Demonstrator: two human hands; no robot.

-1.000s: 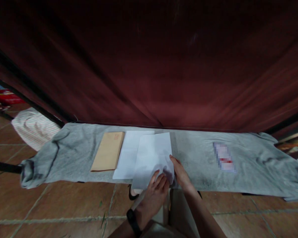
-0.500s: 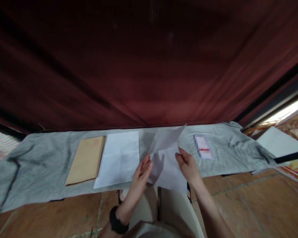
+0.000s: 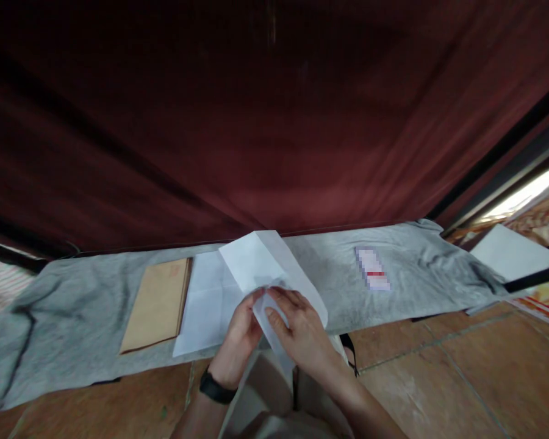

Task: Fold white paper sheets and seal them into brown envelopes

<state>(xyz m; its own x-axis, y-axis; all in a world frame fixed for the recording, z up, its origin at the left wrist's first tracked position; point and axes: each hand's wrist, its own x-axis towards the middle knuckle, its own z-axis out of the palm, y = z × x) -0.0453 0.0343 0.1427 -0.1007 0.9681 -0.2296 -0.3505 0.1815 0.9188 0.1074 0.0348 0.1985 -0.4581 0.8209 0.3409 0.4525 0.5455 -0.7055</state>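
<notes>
Both my hands hold one white sheet of paper (image 3: 260, 262) lifted off the grey cloth (image 3: 73, 305), bent over on itself. My left hand (image 3: 240, 332), with a black wristband, grips its lower left part, fingers curled. My right hand (image 3: 299, 326) lies over the lower part of the sheet and pinches it. Under and left of it a second white sheet (image 3: 205, 311) lies flat on the cloth. A brown envelope (image 3: 158, 302) lies beside that sheet on the left.
A small white card with red print (image 3: 372, 269) lies on the cloth to the right. A dark red curtain (image 3: 256, 122) hangs behind. Brown floor tiles (image 3: 462, 378) lie in front. More white paper (image 3: 507, 253) and a dark bar (image 3: 535, 277) are at far right.
The sheet went from lying on the second sheet to being lifted by both hands, then folded over; my hands have come together on it. The view shifted right.
</notes>
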